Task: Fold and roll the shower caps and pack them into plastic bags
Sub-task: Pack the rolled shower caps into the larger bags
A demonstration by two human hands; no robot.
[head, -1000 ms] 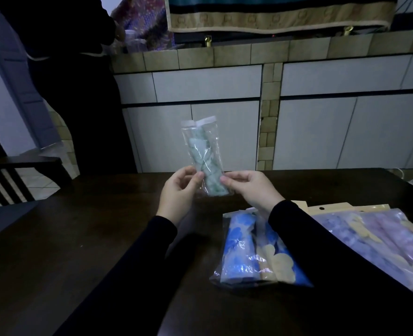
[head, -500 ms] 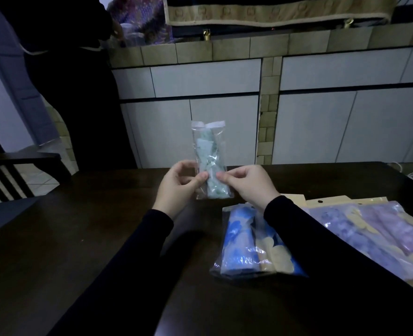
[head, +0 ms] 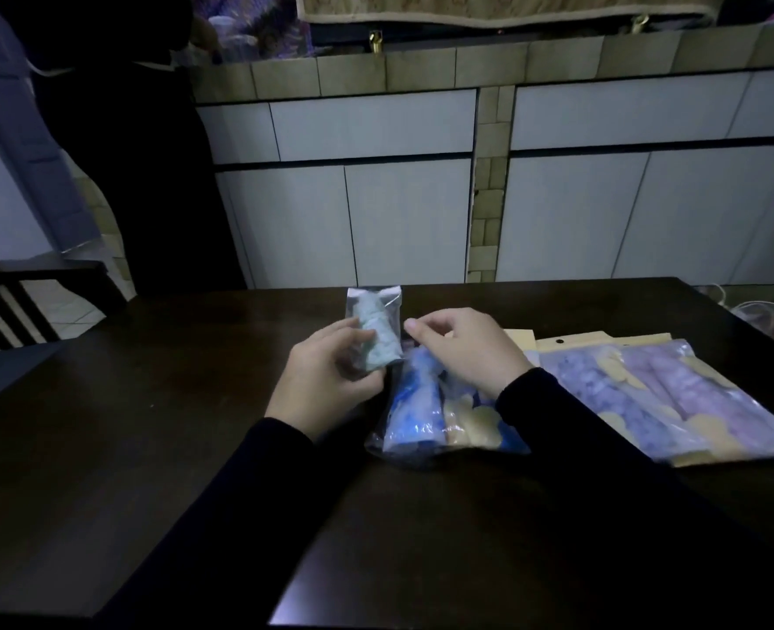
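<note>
My left hand (head: 326,379) holds a small clear bag (head: 374,330) with a rolled green cap (head: 378,341) inside, fingers curled round its lower part, just above the dark bench (head: 148,447). My right hand (head: 462,352) is beside it, fingers bent and holding nothing, over a bag of blue caps (head: 421,416). A bigger pack (head: 676,397) lies to the right.
</note>
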